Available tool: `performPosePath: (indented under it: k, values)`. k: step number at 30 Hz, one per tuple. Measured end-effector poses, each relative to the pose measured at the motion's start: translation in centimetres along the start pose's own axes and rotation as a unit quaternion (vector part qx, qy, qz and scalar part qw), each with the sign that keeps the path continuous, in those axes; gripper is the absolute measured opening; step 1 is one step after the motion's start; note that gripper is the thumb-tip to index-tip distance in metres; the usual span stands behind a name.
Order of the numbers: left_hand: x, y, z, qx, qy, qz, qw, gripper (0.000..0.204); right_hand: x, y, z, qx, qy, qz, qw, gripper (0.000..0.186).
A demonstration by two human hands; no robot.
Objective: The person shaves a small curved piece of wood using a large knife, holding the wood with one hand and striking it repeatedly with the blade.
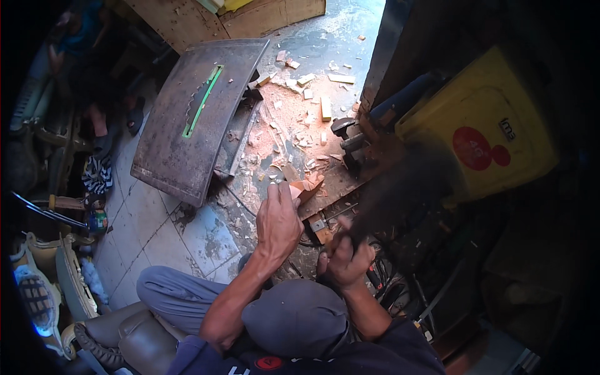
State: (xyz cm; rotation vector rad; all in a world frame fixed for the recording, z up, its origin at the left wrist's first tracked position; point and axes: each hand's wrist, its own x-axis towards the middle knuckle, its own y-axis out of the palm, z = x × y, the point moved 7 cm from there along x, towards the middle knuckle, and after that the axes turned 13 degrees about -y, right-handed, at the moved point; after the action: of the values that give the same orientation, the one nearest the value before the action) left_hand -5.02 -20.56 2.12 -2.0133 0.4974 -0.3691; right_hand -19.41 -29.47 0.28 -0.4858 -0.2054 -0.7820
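My left hand (pixel 278 222) is closed around the near end of a reddish-brown piece of wood (pixel 309 186) with a pale, freshly cut face. That piece rests against a wooden plank (pixel 337 191). Lower and to the right, my right hand (pixel 349 261) is curled around the handle of a dark tool (pixel 400 200). The tool is smeared by motion, so its kind and its working end cannot be made out. It rises from my fist toward the upper right.
A rusty metal saw table (pixel 181 119) with a green-edged slot stands left. Sawdust and wood chips (pixel 284 128) cover the floor ahead. At right are a yellow plastic panel (pixel 494 122) and several cables (pixel 394 290). Carved chair frames (pixel 69 275) and another person's leg (pixel 98 119) are far left.
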Motion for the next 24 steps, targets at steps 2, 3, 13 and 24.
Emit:
performPosePath:
  k: [2, 3, 13, 24]
  values:
    - [0.1, 0.7, -1.3, -0.020, -0.033, 0.032, 0.999, 0.031, -2.7, 2.2, -5.9, -0.116, 0.086, 0.116, 0.983, 0.031]
    - [0.5, 1.1, -1.4, -0.026, -0.051, 0.043, 0.997, 0.031, -2.9, 3.0, -8.1, -0.201, 0.135, 0.217, 0.946, 0.032]
    - [0.8, -0.1, -0.4, 0.003, -0.024, 0.002, 1.000, 0.029, -0.8, 2.1, -5.8, -0.058, 0.089, 0.139, 0.985, 0.027]
    - [-0.5, 0.0, 2.0, 0.025, -0.043, 0.030, 0.998, 0.033, 1.4, 0.0, 0.1, 0.034, -0.020, -0.038, 0.999, 0.028]
